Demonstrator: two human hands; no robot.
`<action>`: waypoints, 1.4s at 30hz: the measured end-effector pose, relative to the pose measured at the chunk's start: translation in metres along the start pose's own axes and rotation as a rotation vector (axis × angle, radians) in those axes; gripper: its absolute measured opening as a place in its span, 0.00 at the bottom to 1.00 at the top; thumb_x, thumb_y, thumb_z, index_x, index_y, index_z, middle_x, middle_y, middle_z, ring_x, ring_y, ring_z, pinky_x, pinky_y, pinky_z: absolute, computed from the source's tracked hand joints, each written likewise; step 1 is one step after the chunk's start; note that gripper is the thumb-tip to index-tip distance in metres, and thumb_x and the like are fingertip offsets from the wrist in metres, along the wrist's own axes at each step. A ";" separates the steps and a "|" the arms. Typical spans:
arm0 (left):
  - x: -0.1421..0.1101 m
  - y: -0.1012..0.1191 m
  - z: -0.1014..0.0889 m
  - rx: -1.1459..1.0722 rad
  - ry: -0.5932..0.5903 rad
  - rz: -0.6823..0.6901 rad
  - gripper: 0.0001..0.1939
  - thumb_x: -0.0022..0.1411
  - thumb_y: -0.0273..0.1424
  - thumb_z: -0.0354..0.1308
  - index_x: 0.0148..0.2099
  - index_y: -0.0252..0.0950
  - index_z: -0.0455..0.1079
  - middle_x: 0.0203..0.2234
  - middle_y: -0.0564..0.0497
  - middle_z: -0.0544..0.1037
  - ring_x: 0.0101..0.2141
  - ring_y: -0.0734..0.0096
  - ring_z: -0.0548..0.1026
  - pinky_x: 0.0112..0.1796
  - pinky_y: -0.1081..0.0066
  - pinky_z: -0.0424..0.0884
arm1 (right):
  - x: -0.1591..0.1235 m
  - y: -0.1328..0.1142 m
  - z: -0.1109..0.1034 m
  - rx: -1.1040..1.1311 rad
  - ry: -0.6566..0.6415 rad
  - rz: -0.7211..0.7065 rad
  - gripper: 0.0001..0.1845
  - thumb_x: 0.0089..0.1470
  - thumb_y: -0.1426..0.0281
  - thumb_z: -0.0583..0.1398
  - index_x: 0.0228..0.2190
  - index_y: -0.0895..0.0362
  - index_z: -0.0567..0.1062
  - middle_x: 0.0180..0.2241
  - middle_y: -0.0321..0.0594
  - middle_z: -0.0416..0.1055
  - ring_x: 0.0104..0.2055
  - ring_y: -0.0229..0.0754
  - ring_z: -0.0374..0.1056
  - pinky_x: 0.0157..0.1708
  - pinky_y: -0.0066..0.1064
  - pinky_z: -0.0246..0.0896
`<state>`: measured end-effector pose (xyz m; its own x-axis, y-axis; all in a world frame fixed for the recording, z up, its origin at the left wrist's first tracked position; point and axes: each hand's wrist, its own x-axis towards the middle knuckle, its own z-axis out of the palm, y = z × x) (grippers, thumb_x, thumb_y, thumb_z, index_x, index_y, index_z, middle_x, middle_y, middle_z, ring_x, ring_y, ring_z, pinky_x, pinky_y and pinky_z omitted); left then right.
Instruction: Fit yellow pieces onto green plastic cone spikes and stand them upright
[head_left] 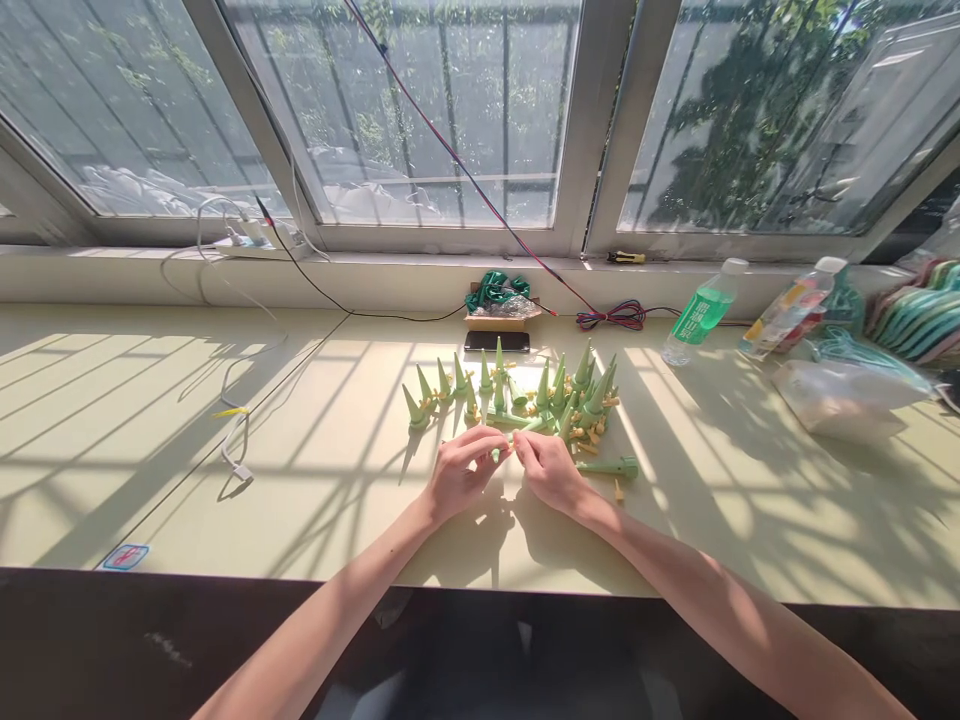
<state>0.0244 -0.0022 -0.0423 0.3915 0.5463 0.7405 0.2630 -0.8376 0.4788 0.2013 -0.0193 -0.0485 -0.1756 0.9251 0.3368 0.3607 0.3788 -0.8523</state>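
Note:
My left hand [466, 468] and my right hand [551, 470] meet over the table, fingertips pinched close together. A bit of a green cone-shaped piece [496, 455] shows under my left fingertips. My right thumb and finger close on a tiny part that is mostly hidden, perhaps yellowish. Just beyond the hands stand several pale green pointed cones [499, 365], many with small yellow pieces at their sides. Some cones lie on their sides, among them a green piece [609, 467] to the right of my right hand. A loose yellow piece [619, 490] sits near my right wrist.
Behind the cones lie a black phone [496, 342] and a small box [495, 322] with green material. Two bottles, one with green liquid [701, 315], stand right, beside a plastic bag [840, 400]. A white cable [238, 470] lies left; a red-black wire [480, 190] crosses the window.

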 end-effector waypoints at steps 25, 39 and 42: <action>0.009 -0.028 -0.049 0.333 0.024 -0.617 0.12 0.60 0.40 0.58 0.35 0.35 0.73 0.30 0.48 0.82 0.27 0.67 0.78 0.31 0.70 0.72 | 0.001 0.005 0.003 0.044 -0.079 -0.128 0.30 0.69 0.52 0.47 0.19 0.54 0.61 0.17 0.31 0.56 0.20 0.34 0.52 0.24 0.30 0.49; 0.000 -0.017 -0.054 0.379 0.043 -0.552 0.14 0.61 0.42 0.60 0.38 0.36 0.70 0.33 0.47 0.79 0.27 0.68 0.75 0.28 0.69 0.71 | 0.000 0.009 0.003 -0.009 -0.113 -0.139 0.27 0.69 0.55 0.47 0.20 0.54 0.60 0.18 0.32 0.57 0.21 0.35 0.52 0.24 0.30 0.47; -0.003 -0.009 -0.055 0.431 -0.091 -0.518 0.10 0.63 0.38 0.58 0.34 0.37 0.72 0.28 0.49 0.77 0.25 0.68 0.72 0.29 0.68 0.69 | 0.000 0.010 0.004 -0.015 -0.117 -0.150 0.27 0.69 0.55 0.48 0.20 0.54 0.60 0.18 0.31 0.57 0.20 0.35 0.52 0.24 0.30 0.47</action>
<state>-0.0280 0.0032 -0.0229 0.1879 0.8903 0.4148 0.7568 -0.4004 0.5167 0.2014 -0.0156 -0.0580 -0.3330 0.8491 0.4101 0.3358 0.5132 -0.7899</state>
